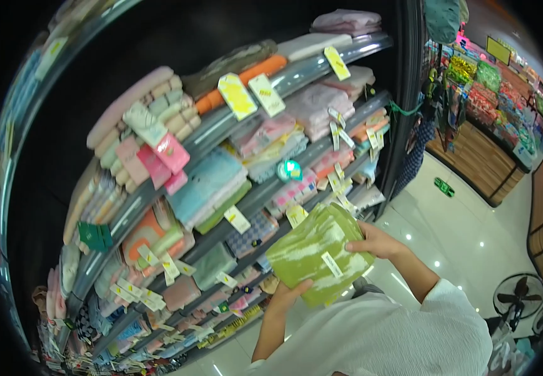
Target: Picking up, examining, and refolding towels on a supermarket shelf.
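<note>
A folded green towel [309,254] with white streaks and a small white label is held between both hands, in front of the shelves. My left hand [286,295] grips its lower edge, with the thumb lying on top. On the opposite side, my right hand [376,239] pinches the towel's edge, its thumb over the upper face. The fingers of both hands are mostly hidden beneath the cloth. A pale yellow tag [296,215] shows just past the towel's far corner.
A dark shelf rack bears folded towels, among them a blue towel [210,181], an orange rolled towel [241,84] and pink towels [321,105]. Price tags [236,96] hang from the shelf edges. At right are a floor fan [518,298] and a wooden display counter [478,160] with packaged goods.
</note>
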{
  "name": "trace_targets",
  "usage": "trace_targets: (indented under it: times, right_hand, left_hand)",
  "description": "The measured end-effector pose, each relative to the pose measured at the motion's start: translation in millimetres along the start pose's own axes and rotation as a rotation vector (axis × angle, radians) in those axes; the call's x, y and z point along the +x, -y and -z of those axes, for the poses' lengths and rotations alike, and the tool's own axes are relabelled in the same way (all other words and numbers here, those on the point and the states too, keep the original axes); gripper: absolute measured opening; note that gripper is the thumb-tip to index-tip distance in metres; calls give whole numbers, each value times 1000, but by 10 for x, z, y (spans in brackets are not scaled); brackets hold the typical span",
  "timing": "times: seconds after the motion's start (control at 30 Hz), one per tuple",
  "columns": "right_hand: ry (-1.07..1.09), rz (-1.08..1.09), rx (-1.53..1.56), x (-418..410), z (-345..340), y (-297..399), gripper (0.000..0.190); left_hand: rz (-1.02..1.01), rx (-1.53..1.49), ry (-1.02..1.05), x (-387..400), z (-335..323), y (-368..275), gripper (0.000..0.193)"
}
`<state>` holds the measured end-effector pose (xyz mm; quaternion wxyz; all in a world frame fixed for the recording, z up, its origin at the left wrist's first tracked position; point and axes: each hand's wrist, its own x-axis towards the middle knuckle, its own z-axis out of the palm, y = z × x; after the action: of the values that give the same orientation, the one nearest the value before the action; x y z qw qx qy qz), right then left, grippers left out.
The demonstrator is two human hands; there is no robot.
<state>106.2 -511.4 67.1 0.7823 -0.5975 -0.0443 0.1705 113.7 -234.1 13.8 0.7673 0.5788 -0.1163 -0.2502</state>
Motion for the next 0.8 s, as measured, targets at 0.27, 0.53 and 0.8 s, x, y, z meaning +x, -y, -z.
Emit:
trace_targets:
  times: [0.27,0.53,0.8]
  right_hand:
    - [259,350,-284,109,545,932,75]
    - [101,1017,-390,702,810,2095,87]
    - [144,1235,-575,1628,432,3413,93]
  left_hand:
    - [-221,-161,-156,724,-594,-702,59]
    - [-832,277,-409,1261,-1116,-1962,49]
    - [-938,571,-558,1755,-1246,-3892,53]
